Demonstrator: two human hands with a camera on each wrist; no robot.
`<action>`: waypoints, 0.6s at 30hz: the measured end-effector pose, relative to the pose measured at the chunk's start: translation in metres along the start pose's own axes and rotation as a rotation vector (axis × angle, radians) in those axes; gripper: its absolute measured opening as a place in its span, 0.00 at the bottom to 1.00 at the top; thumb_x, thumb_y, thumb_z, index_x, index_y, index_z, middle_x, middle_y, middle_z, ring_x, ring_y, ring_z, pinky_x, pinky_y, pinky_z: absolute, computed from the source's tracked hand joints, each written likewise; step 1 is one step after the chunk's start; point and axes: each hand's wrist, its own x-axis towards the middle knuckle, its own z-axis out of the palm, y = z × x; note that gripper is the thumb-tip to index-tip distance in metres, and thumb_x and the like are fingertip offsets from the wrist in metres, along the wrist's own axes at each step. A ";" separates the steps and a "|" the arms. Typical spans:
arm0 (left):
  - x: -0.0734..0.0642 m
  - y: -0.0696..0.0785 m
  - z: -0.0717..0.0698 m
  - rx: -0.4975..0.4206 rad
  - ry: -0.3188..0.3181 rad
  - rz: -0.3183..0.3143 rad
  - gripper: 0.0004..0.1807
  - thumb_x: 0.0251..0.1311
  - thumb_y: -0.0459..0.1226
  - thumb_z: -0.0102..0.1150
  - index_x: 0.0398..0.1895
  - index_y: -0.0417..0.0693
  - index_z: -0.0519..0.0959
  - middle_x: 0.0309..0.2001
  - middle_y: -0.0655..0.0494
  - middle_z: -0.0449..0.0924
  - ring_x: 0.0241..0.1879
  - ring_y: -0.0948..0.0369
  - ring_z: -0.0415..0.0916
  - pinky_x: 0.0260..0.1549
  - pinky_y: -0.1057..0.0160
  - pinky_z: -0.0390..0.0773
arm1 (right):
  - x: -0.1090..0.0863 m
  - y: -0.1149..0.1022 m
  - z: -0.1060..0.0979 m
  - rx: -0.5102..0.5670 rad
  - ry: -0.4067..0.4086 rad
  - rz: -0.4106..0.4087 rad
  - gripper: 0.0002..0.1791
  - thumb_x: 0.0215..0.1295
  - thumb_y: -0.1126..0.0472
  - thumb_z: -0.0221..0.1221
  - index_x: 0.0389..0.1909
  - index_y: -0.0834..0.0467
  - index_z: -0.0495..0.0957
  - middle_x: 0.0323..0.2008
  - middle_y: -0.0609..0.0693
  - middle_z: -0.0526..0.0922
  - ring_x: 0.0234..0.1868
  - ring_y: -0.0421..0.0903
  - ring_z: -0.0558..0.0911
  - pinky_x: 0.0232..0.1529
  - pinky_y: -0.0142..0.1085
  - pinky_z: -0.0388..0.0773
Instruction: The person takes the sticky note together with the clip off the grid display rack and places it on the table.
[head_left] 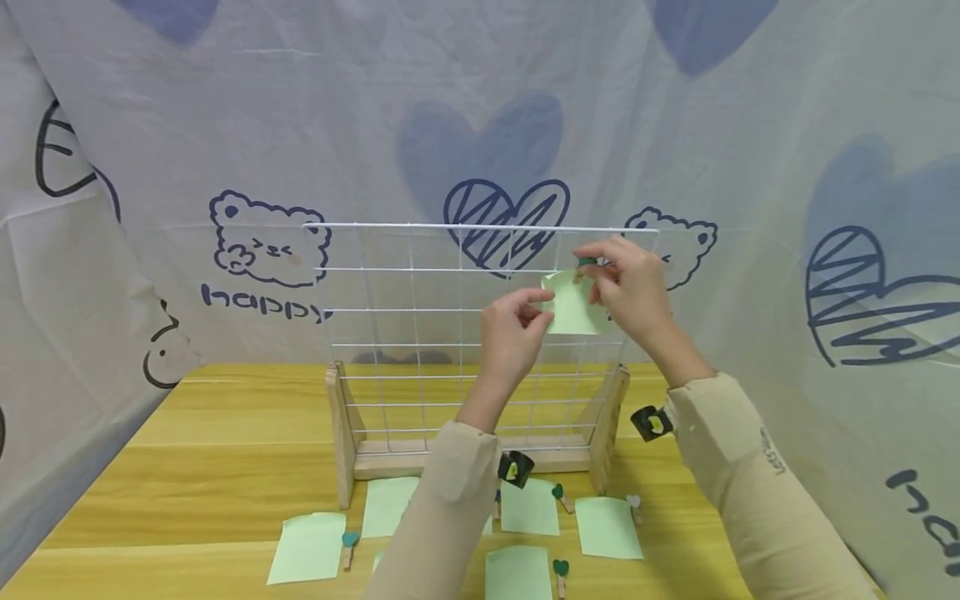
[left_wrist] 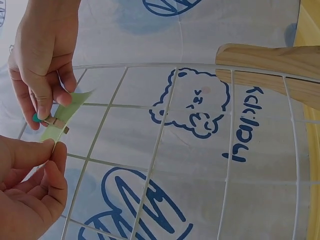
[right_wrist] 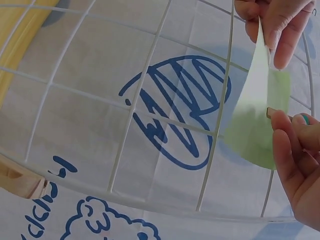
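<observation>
A pale green paper note [head_left: 572,313] stands at the upper right of a white wire grid [head_left: 435,310], overlapping it in the head view. Thumb and forefinger of my left hand [head_left: 516,331] pinch the note's left edge. My right hand [head_left: 633,287] pinches a small wooden clothespin with a green heart [head_left: 587,262] at the note's upper part. In the left wrist view, the wooden end of the clothespin [left_wrist: 57,123] lies across the note's face. The right wrist view shows the note [right_wrist: 247,107] bowed, with the clothespin's tip [right_wrist: 270,113] against it.
The grid stands in a wooden base [head_left: 343,433] on a wood-grain table [head_left: 187,450]. Several green notes [head_left: 307,547] and heart clothespins [head_left: 349,548] lie in front, partly hidden by my left sleeve. A printed white curtain [head_left: 360,100] hangs behind.
</observation>
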 end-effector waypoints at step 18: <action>-0.001 -0.001 -0.001 0.008 0.010 0.025 0.13 0.44 0.21 0.61 0.36 0.33 0.80 0.27 0.43 0.80 0.20 0.58 0.73 0.20 0.73 0.73 | 0.001 -0.005 -0.001 -0.143 0.152 -0.061 0.08 0.47 0.80 0.59 0.24 0.65 0.81 0.26 0.56 0.82 0.22 0.48 0.76 0.20 0.26 0.64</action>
